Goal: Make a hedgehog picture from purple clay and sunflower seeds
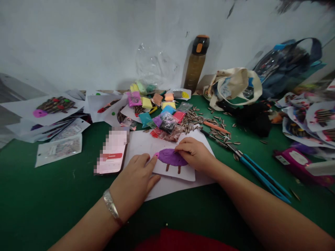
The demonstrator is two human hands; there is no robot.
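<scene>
My left hand (133, 184), silver bangle (111, 208) on its wrist, lies spread, the index fingertip (153, 162) against a pink clay dab (156, 154) at the left end of a purple clay oval (170, 157). My right hand (195, 155) has its fingers (181, 147) pressed together on the oval's right end, hiding that edge. The oval lies crosswise on a white card (187, 174), two brown clay legs (179, 169) pointing toward me. Left of it, a pixelated rectangle (112, 151) can't be made out. Farther off lie striped sunflower seeds (192, 120) and coloured clay packets (134, 99).
</scene>
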